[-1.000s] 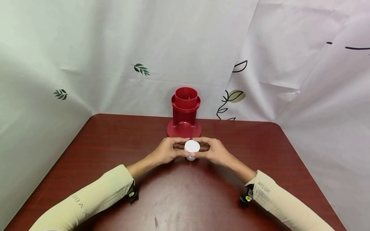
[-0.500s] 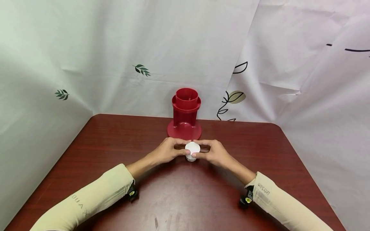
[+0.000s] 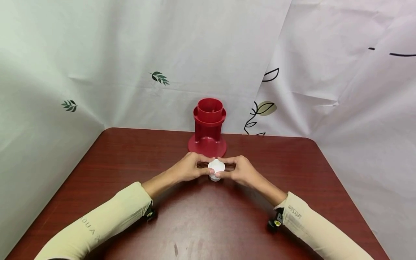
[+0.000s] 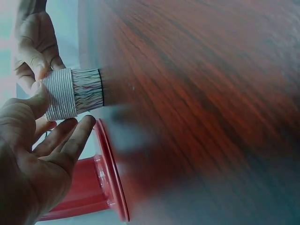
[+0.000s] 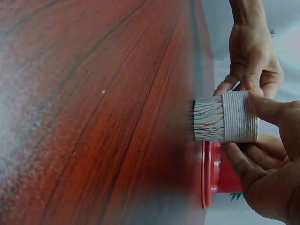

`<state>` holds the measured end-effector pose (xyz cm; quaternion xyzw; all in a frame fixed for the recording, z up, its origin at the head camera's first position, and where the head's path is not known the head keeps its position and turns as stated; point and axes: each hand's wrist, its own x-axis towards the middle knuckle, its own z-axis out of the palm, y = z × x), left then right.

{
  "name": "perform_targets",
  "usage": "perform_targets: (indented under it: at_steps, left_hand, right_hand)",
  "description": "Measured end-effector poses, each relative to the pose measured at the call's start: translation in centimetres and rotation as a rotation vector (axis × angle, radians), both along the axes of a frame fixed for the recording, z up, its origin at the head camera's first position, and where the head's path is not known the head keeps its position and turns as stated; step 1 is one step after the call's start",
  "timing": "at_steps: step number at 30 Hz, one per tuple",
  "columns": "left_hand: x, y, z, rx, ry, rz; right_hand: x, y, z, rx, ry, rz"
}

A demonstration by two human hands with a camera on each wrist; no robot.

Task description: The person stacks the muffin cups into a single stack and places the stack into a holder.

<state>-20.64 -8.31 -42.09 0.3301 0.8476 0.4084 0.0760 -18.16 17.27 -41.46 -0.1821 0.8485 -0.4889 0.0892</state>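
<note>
Between my two hands is a small round container (image 3: 216, 165) with a white ribbed lid. Below the lid, its white side (image 4: 88, 89) carries thin wavy coloured lines, and a dark rim marks its base. It appears to stand upright on the table. My left hand (image 3: 189, 167) pinches the lid from the left, thumb in front and fingers behind. From the other side my right hand (image 3: 242, 170) grips the lid likewise, its thumb (image 5: 267, 108) along the ribs. The thumb tips nearly meet at the front.
Behind the hands stands a red plastic holder (image 3: 209, 131) with a round foot and an open cylindrical top. The dark reddish wooden table (image 3: 208, 224) has rounded back corners. White cloth (image 3: 208, 47) printed with leaves hangs behind and beside it.
Both thumbs have shifted a little up onto the lid's edge, and their tips are slightly farther apart. My left hand has risen slightly. The red holder has not moved.
</note>
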Motion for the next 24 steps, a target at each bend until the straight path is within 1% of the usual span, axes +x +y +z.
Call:
perform_targets:
  at_steps: [8,12,18,20,24]
  left_hand:
    - [0.0,-0.1,0.1,0.0,-0.022,0.004]
    - [0.0,-0.1,0.0,0.011,-0.03,-0.002]
    - [-0.2,0.0,-0.4,0.084,-0.109,0.023]
    - [-0.2,0.0,-0.5,0.103,-0.124,0.033]
    - [-0.1,0.1,-0.7,0.118,-0.15,0.026]
  right_hand:
    - [0.0,0.0,0.0,0.012,0.001,-0.003]
    - [0.0,0.2,-0.2,0.005,0.001,-0.009]
    - [0.0,0.4,-0.8,0.002,0.014,-0.026]
    - [0.0,0.5,-0.9,-0.02,0.001,-0.021]
    - [0.0,0.5,-1.1,-0.072,-0.024,-0.008]
